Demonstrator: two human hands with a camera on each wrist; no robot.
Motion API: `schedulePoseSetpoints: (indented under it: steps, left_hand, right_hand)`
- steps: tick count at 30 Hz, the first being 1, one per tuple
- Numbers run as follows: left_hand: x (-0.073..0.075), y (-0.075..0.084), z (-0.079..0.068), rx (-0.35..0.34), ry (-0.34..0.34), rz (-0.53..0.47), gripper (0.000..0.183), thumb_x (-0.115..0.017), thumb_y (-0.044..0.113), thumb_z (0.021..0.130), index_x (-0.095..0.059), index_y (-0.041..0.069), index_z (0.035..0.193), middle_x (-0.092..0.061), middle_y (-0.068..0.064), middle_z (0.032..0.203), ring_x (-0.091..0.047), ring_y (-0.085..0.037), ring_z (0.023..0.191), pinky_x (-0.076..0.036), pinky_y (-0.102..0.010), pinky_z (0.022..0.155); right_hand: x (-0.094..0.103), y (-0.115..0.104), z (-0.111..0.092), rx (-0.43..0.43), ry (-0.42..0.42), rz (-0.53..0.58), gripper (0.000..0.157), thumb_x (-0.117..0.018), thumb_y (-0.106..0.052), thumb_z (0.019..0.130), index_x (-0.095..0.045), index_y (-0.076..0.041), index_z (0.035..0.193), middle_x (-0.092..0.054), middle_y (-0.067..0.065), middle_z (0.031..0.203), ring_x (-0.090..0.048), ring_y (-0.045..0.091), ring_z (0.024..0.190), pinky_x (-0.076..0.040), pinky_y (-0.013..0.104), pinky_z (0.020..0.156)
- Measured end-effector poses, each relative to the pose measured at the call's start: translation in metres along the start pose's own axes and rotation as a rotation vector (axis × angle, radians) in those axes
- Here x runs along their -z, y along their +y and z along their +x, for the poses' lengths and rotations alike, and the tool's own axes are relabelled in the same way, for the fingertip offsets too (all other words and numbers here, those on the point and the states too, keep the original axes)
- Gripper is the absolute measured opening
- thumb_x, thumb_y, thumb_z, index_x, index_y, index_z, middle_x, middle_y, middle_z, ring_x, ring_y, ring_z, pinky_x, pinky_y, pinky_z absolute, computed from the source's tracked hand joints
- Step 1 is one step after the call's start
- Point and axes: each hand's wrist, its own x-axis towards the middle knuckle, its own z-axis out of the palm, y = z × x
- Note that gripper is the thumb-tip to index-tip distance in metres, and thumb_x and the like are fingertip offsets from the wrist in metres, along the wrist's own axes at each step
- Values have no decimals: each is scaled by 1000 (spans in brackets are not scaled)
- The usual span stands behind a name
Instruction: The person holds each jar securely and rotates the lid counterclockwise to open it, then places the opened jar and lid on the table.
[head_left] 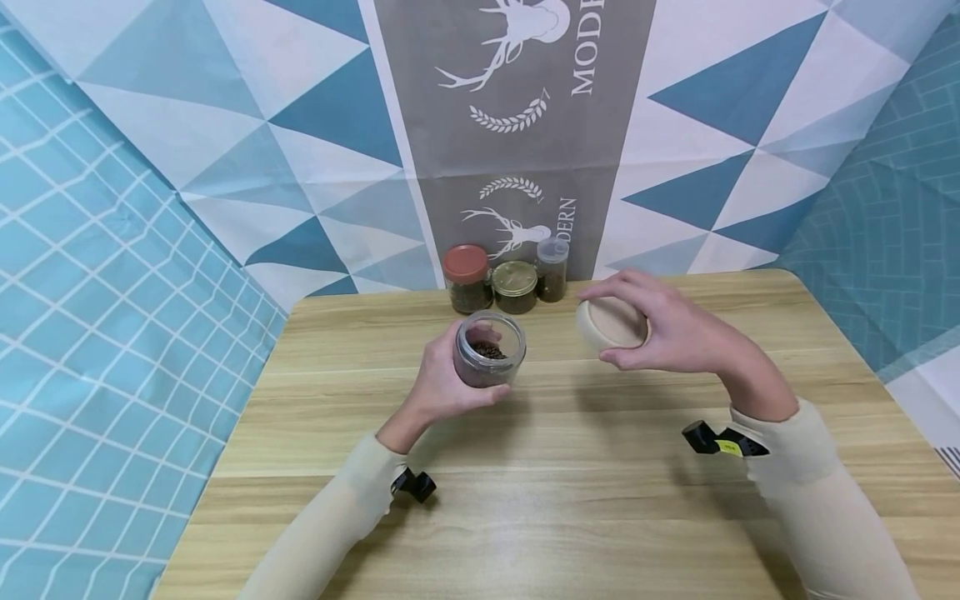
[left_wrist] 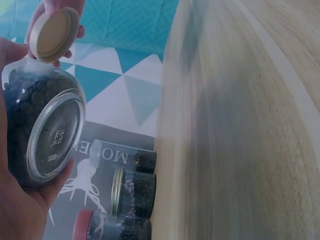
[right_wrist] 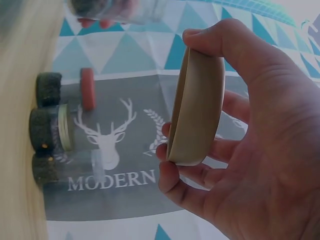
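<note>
My left hand (head_left: 442,375) grips a clear jar (head_left: 491,350) around its side, above the table. Its mouth is uncovered, and dark brown bean-like pieces (left_wrist: 31,97) show inside; the left wrist view looks at the jar's round base. My right hand (head_left: 671,325) holds a beige round lid (right_wrist: 197,107) by its rim, thumb on one side and fingers on the other. The lid is tilted, its hollow side facing the jar, and hangs apart from it to the right. Part of the left fingers is hidden behind the jar.
At the table's back edge stand a red-lidded jar (head_left: 467,279), a low jar with a gold-coloured lid (head_left: 515,287) and a slim clear container (head_left: 552,271), all with dark contents. Behind them hangs a patterned cloth (head_left: 525,150). The wooden table (head_left: 555,500) spreads below both hands.
</note>
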Motion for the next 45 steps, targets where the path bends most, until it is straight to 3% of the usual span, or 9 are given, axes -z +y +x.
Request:
schedulePoseSetpoints:
  steps: [12,20,32,45]
  left_hand:
    - [-1,3,3,-9,97,6,79,-98,22,66,-66,0,136,-83,-17,124,-80,-34,115,-58,-25,109]
    - [-1,2,4,-17,93,-8,82,-97,21,66,-64,-4,137,-83,-17,125,-80,-36,117,-56,-21,110]
    - [-2,3,5,-31,87,-13,81,-99,18,66,-65,-3,137,-82,-21,126,-80,-35,117,-59,-27,110]
    - [-6,4,5,-44,70,-13,87,-99,20,66,-62,-6,140,-82,-19,128,-79,-36,119,-57,-25,113]
  right_hand:
    - [-38,17,3,-27,114,-114,69,-98,-25,79,-72,-19,143,-69,19,139,-63,39,123,-61,56,87]
    - [-64,25,-1,-36,50,-139,71,-98,-28,78,-72,-14,143,-69,21,141,-64,42,126,-62,60,92]
    - [-97,36,-12,-121,-81,-101,74,-99,-31,80,-71,-18,148,-69,16,138,-62,36,126,-60,58,99]
    - [-115,38,-18,-138,-152,-102,76,-101,-30,80,-70,-17,148,-67,15,137,-61,35,126,-61,57,103]
